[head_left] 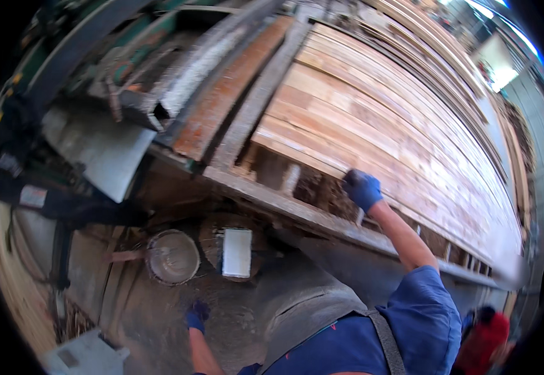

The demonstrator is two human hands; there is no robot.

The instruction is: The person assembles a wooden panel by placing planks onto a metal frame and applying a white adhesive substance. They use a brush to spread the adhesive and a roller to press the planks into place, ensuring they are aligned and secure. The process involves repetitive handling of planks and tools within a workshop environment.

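Observation:
In a blue glove, my right hand (364, 189) is at the near edge of a wide panel of wooden strips (353, 119) laid side by side. Its fingers look curled at the nearest strip; what they hold, if anything, is hidden. The panel lies on a worn frame (297, 209) with gaps along its near side. My left hand (198, 314), also gloved in blue, hangs low on the left, below a round pot (173, 257) with a handle. Its fingers are dark and blurred. Beside the pot lies a white rectangular block or container (237, 252).
Metal beams (206, 69) and a rusty orange bar (234, 87) of a machine stand at the far left. A pale metal sheet (100, 150) juts out there. A grey metal box (87, 356) sits lower left. A person in red (484, 344) is at lower right.

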